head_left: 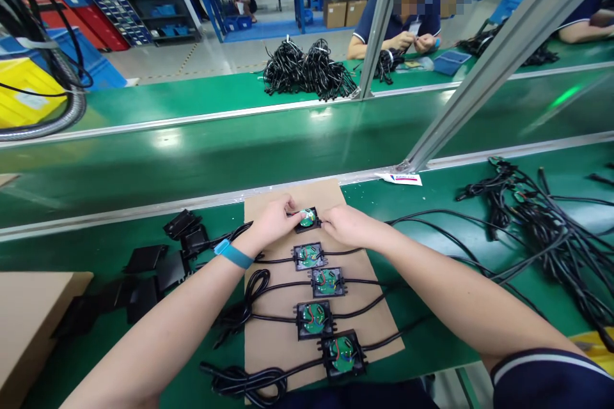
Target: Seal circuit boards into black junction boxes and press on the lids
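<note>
My left hand (274, 222), with a teal band at the wrist, grips the left side of a small black plastic box (315, 225). Its thumb rests on the green circuit board (307, 217) inside. Against the box's right side, the closed fingers of my right hand (341, 223) pinch the black cable where it enters; the fingers partly hide it. Toward me, several similar open boxes (315, 319) lie in a column on a brown cardboard sheet (273, 348). Each holds a green board with coloured wires, and black cables run out on both sides.
Loose black plastic covers (144, 258) lie left, beside a cardboard box (29, 307). A tangle of black cables (537, 223) spreads at right. A white tube (405, 179) lies near the metal rail. Beyond a slanted metal post (480, 70), a person (369, 25) works near bundled cables (307, 67).
</note>
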Demonstrator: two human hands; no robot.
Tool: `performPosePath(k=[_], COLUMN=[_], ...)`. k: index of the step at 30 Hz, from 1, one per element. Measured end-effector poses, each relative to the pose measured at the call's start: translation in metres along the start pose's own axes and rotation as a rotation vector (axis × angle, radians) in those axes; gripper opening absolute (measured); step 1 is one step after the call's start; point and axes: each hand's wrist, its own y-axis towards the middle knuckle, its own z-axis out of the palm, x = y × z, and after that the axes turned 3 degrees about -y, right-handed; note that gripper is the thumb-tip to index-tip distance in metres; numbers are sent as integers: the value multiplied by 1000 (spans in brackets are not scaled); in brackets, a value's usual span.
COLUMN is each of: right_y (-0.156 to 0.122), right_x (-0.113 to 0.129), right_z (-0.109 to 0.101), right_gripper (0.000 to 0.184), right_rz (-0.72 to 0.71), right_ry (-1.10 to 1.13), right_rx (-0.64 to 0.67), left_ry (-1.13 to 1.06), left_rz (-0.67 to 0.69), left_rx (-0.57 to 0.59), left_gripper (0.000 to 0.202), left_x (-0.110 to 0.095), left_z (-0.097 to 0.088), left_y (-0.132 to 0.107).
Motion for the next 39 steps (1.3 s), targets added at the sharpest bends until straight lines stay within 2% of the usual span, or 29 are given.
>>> performPosePath(k=[6,16,20,27,32,39], right_y=[11,29,29,26,27,39], right_x=[1,4,-2,-14,-22,-12], right_z=[-3,-21,-19,6,13,-3], right_gripper=[27,28,25,27,30,25], right_rz=[56,59,59,10,-7,14], right_ry=[-6,17,17,-85,-159,-273], right_rx=[94,210,148,-70,-14,103], left_ry=[10,-20,-12,-10,19,57], left_rz=[-14,-135,-158,-153,-165,-169], left_rx=[-5,79,91,100,97,103], left_gripper=[21,23,29,28,26,28], left_x=[4,-3,-4,-2,-3,-4], left_z=[9,11,14,16,16,17], left_y=[5,15,20,21,20,22])
